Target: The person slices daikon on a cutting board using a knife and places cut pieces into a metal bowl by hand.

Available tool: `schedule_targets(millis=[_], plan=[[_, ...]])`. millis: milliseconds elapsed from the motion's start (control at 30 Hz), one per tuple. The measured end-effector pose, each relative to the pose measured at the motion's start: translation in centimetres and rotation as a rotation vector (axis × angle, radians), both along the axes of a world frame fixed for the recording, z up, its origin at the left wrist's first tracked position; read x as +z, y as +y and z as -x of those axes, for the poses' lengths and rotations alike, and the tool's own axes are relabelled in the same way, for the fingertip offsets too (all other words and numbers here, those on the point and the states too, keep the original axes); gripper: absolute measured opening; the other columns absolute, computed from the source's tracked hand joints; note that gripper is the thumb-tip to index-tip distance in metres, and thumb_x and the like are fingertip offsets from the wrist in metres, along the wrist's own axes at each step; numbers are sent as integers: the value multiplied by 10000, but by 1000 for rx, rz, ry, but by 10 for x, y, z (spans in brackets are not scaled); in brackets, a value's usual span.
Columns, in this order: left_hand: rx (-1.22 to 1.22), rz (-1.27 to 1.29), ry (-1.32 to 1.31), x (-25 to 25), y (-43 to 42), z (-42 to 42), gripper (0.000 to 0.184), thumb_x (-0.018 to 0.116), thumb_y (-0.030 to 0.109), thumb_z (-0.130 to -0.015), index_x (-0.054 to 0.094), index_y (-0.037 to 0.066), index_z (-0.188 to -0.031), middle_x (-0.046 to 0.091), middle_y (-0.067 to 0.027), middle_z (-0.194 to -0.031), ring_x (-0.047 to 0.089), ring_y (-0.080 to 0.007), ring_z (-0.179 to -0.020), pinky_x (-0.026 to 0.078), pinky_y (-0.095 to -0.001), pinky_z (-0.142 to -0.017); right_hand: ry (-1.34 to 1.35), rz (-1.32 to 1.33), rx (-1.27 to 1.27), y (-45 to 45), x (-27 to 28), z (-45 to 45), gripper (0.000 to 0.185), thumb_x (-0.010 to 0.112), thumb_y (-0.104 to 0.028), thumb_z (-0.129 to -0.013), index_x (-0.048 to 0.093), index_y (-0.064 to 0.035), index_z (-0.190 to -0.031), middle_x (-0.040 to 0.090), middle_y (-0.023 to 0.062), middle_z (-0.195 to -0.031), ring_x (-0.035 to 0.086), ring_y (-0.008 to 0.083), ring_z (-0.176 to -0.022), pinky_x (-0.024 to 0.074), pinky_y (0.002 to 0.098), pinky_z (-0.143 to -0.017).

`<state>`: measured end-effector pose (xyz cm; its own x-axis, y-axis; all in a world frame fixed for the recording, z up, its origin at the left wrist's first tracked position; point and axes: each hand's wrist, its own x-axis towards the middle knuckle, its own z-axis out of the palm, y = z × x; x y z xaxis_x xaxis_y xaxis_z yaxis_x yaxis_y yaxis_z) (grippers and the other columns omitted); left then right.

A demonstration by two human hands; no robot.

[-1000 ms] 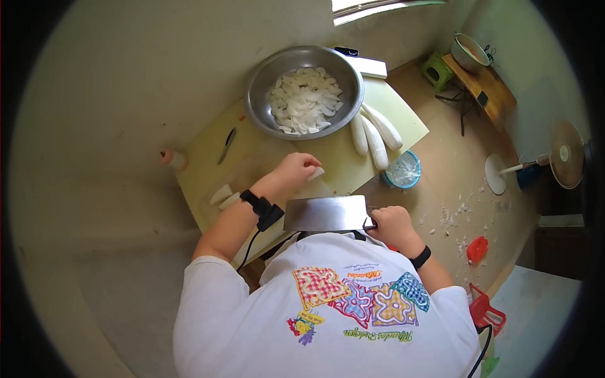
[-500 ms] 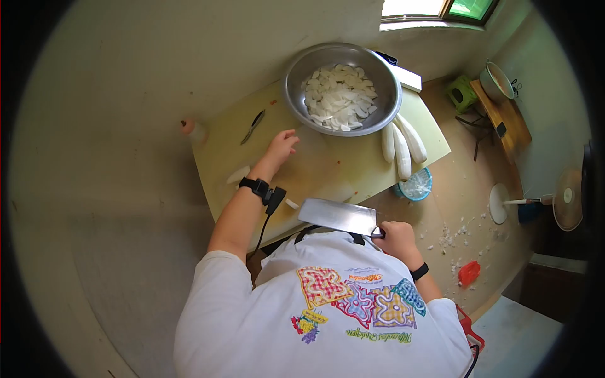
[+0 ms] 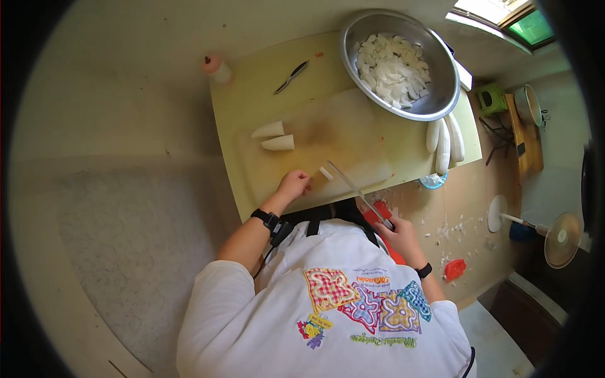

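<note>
My right hand (image 3: 398, 236) grips the dark handle of a cleaver (image 3: 353, 188). Its blade is seen nearly edge-on, and the tip points up and left over the front of the cutting board (image 3: 353, 151). Close to the tip lies a small white radish piece (image 3: 326, 173). Just left of that piece is my left hand (image 3: 295, 185), low over the board, its fingers loosely bent with nothing visible in them. Two cut white radish pieces (image 3: 277, 142) lie side by side toward the board's left.
A large metal bowl (image 3: 459, 88) of white slices stands at the back right. Several peeled radishes (image 3: 443, 148) lie beside it. A peeler (image 3: 292, 77) and a pink-capped bottle (image 3: 217, 69) are at the back left. A fan (image 3: 562, 239) stands right, near scraps on the floor.
My left hand has come back toward me, uncovering the cut pieces. The cleaver has swung from lying flat near my shirt to pointing over the board. The view has shifted.
</note>
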<state>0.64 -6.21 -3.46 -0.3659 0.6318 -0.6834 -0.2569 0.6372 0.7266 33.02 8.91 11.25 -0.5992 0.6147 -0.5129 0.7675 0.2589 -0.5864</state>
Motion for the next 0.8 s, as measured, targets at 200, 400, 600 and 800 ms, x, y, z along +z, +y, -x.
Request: schedule_targets(millis=[200, 400, 600, 800], plan=[[32, 3, -109, 7, 22, -24, 260, 579, 246, -980, 647, -2, -942, 680, -120, -730, 589, -167, -505, 474, -284, -473, 118, 194, -131, -18, -15, 20, 516, 606, -402, -969, 588, 51, -723, 502, 203, -592, 505, 321, -552, 443, 420, -622], [57, 18, -92, -8, 24, -35, 303, 555, 284, -1008, 659, 0, -984, 661, -105, -717, 559, -150, -472, 460, -278, -451, 132, 201, -72, -17, -25, 31, 531, 542, -362, -1013, 520, 48, -677, 439, 183, -543, 421, 342, -510, 434, 440, -1060], [86, -6, -76, 3, 27, -32, 287, 550, 274, -999, 624, 15, -899, 665, -94, -691, 550, -161, -449, 446, -303, -433, 137, 302, -103, -12, -29, 35, 530, 544, -360, -1015, 510, 39, -668, 436, 153, -533, 401, 308, -510, 427, 423, -1049], [92, -12, -101, 4, 31, -32, 234, 553, 210, -996, 635, 0, -933, 667, -93, -719, 582, -157, -500, 454, -285, -426, 176, 205, -51, -12, -38, 29, 530, 573, -371, -1002, 520, 40, -673, 447, 153, -545, 423, 269, -516, 482, 378, -737]])
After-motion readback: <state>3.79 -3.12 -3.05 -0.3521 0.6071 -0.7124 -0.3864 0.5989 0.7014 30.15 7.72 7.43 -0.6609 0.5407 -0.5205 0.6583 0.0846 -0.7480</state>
